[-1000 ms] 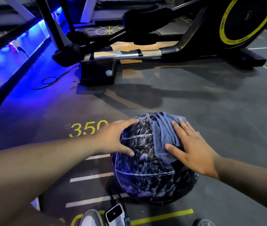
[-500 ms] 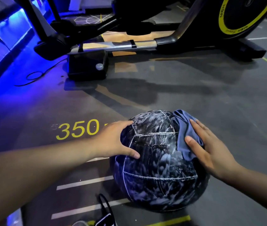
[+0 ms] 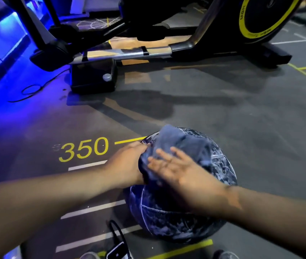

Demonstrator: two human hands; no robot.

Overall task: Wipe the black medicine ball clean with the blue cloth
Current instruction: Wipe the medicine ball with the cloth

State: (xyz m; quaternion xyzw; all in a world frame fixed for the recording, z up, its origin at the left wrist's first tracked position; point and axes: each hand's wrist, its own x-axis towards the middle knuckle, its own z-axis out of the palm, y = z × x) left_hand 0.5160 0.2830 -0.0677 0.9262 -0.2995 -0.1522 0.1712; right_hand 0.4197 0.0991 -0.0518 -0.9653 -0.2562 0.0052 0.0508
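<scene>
The black medicine ball (image 3: 176,219), streaked with white smears and stitched seams, sits on the gym floor low in the middle of the head view. A crumpled blue cloth (image 3: 184,144) lies over its top and upper left. My right hand (image 3: 174,165) presses flat on the cloth with fingers straight and spread; it is motion-blurred. My left hand (image 3: 126,161) rests against the ball's left side, and the cloth hides part of its fingers.
An elliptical trainer (image 3: 148,51) with a yellow-ringed flywheel (image 3: 266,15) stands across the floor beyond the ball. A black cable (image 3: 31,90) loops at the left. Yellow "350" marking (image 3: 85,149) lies left of the ball. A small device with a cable (image 3: 116,251) sits near my feet.
My right hand has swept the cloth from the ball's right side up over the top to the left, next to my left hand. The view has shifted slightly.
</scene>
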